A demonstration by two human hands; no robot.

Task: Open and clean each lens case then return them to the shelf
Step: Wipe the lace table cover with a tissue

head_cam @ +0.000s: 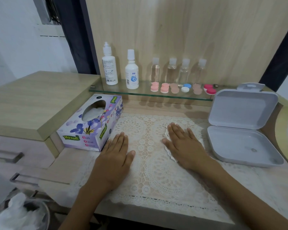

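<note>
1. The right hand (184, 141) lies flat, fingers straight and together, palm down on a white tissue (171, 156) on the right half of the lace mat (148, 176). It grips nothing; the tissue's edges show under the thumb side.
2. The left hand (114, 156) also lies open, fingers straight, palm down on the mat's left half. It holds nothing and lies well apart from the right hand.
3. A purple flowered tissue box (90, 128) stands at the mat's far left corner, just beside the left fingertips.
4. A grey plastic box (243, 146) sits off the mat's right edge, its lid (239, 108) standing open.
5. Beyond the mat's far edge runs a glass shelf (120, 92). The lens cases (165, 87) stand on it in a row, all capped: mostly pink, with a blue-and-white case (185, 87) and a red case (210, 91) nearer the right end.
6. Behind the cases, farther from the mat, stand four clear bottles (172, 70). Two white bottles (131, 72) are on the shelf's left part.
7. Below the mat's near left corner sits a bin (20, 213) lined with plastic.
</note>
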